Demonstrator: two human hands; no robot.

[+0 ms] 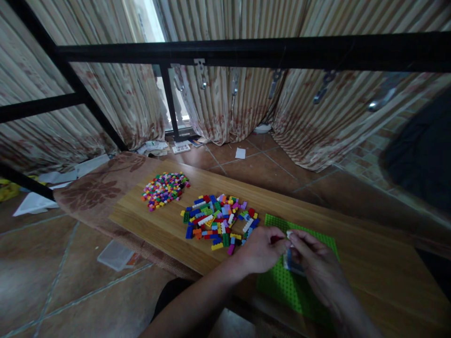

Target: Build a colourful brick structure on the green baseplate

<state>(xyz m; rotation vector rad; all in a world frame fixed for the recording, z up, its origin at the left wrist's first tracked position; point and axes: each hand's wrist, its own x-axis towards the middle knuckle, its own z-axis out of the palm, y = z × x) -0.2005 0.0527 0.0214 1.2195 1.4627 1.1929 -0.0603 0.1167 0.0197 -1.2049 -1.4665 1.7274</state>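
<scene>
Head view showed both hands close together over the green baseplate (282, 284), their fingertips meeting above its far half. The right hand (306, 256) pinched a small white piece (289, 233) between thumb and forefinger; the left hand (262, 249) had its fingertips right against the same spot, though whether it gripped that piece too, I could not tell. Something dark red (275, 239) showed within the curl of the left fingers, too shaded to name. Just below the right hand's fingers, a blue-and-white block (294, 264) sat over the baseplate, partly covered by that hand.

The white piece looked like hard plastic: very light, stiff, hardly fragile, yet smooth and small enough to slip or spin out of a loose pinch. Its side faces seemed the best place to take hold, with the top and underside left free. The baseplate looked thin and a little flexible, best steadied at its rim.

Left of the baseplate on the wooden tabletop (369, 263) lay loose bricks (218, 220), and farther off a heap of tiny pieces (165, 188)
</scene>
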